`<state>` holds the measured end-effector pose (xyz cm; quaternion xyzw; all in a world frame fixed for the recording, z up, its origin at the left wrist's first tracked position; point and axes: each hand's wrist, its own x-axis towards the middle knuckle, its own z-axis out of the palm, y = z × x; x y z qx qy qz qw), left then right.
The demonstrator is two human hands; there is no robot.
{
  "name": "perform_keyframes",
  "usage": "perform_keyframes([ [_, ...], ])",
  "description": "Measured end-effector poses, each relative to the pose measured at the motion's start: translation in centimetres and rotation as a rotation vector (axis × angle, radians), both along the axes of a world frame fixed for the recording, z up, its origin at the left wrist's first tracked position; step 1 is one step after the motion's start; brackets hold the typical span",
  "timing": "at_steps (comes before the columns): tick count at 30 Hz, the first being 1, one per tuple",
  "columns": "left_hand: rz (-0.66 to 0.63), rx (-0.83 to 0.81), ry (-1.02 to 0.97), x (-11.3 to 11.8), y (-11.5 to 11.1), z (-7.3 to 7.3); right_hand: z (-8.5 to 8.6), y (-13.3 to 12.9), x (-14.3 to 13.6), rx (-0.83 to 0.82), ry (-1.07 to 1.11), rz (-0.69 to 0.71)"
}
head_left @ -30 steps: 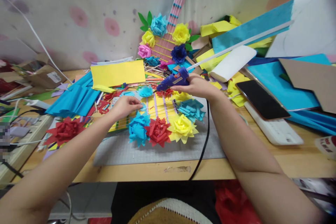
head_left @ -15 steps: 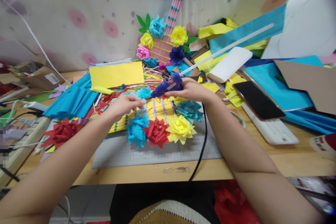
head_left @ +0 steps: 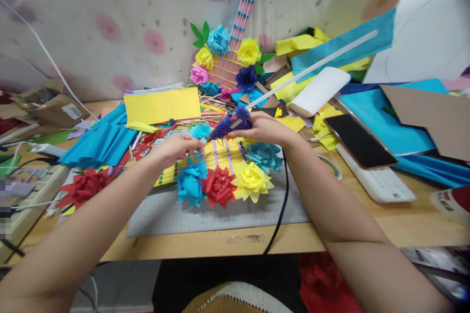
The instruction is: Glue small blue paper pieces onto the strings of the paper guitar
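My right hand (head_left: 262, 128) is wrapped round a blue hot glue gun (head_left: 232, 123) with a long white glue stick (head_left: 316, 67) sticking out of its back. The gun's nozzle points down-left, close to the fingertips of my left hand (head_left: 180, 147). Those fingers are pinched together on a small piece of light-blue paper, now mostly hidden. Below both hands lies a yellow paper guitar (head_left: 222, 151) with white strings and purple strips. Along its near edge sit a blue paper flower (head_left: 191, 183), a red one (head_left: 219, 187) and a yellow one (head_left: 253, 181); a teal one (head_left: 265, 155) is at right.
A grey cutting mat (head_left: 161, 212) lies under the guitar. The gun's black cord (head_left: 283, 205) hangs over the table edge. A pink flowered guitar (head_left: 224, 66) leans behind. Paper scraps, a phone (head_left: 360, 140), a red flower (head_left: 87, 187) and a power strip (head_left: 33, 205) surround the work.
The glue gun's nozzle and my left fingertips have come closer together. The light-blue piece, visible at my left fingertips before, is now mostly covered.
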<state>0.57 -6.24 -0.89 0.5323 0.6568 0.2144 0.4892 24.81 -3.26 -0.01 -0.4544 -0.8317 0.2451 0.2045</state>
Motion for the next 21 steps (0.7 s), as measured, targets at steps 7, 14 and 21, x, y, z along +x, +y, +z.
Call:
perform_keyframes([
  [7,0.0,-0.014,0.003,-0.21,0.26,-0.3,-0.08,0.05,-0.11,0.002,-0.015,-0.01],
  [14,-0.042,-0.029,0.009,-0.15,0.3,-0.4,-0.18,0.04,-0.14,0.001,0.011,-0.008],
  [21,-0.046,-0.022,0.018,0.1,0.18,-0.21,-0.04,0.02,-0.11,0.011,0.046,0.009],
])
